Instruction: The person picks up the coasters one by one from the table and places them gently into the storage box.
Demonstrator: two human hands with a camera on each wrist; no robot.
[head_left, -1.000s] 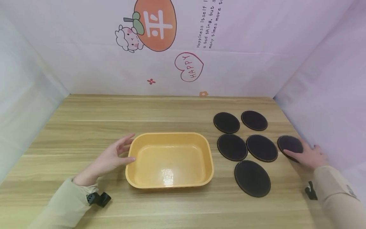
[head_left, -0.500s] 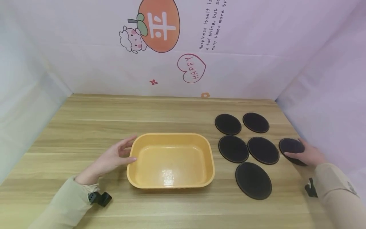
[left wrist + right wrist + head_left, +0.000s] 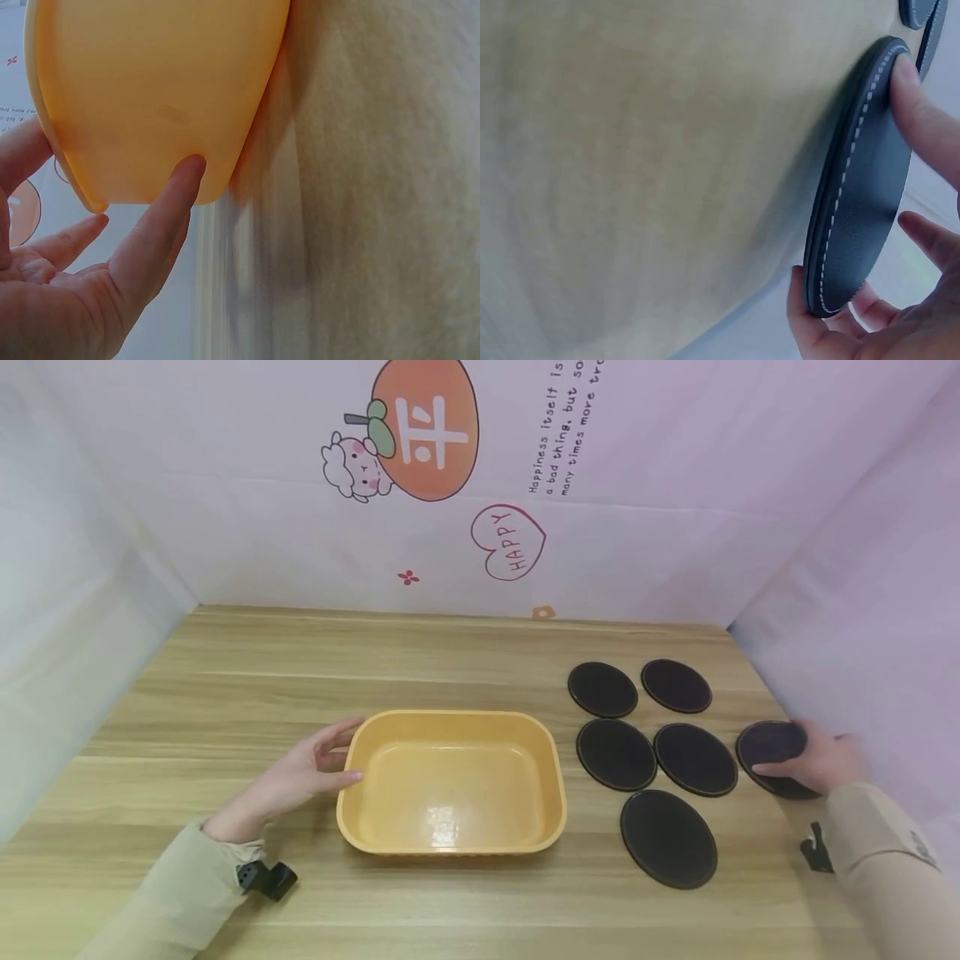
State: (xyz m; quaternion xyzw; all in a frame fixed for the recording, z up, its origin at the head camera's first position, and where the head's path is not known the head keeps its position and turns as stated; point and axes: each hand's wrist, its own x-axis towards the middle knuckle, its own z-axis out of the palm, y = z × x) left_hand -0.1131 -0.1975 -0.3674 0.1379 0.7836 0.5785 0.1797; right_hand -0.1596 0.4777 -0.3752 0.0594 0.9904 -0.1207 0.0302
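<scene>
My left hand [image 3: 296, 774] is at the left end of a yellow plastic basin [image 3: 457, 728]. Its thumb laps over the rim, and in the left wrist view a fingertip [image 3: 196, 163] presses the outer wall. At the far right of the table, my right hand [image 3: 831, 763] grips a round black coaster [image 3: 771, 743] by its edges. Seen from the right wrist, this coaster [image 3: 866, 187] has white stitching along its border and a layered edge. The thumb lies at one side and the fingers curl round the opposite side, with a shadow on the wood beside it.
Several more black coasters lie flat between basin and right hand: two at the back [image 3: 602, 689], two in the middle [image 3: 617, 754] and one in front [image 3: 669, 839]. White printed cloth [image 3: 510, 543] stands behind the wooden table [image 3: 375, 652] and along both sides.
The head view has shifted slightly, so the scene sits a little further right and down. The coaster in my right hand has moved slightly right relative to the others. My left hand stays at the basin.
</scene>
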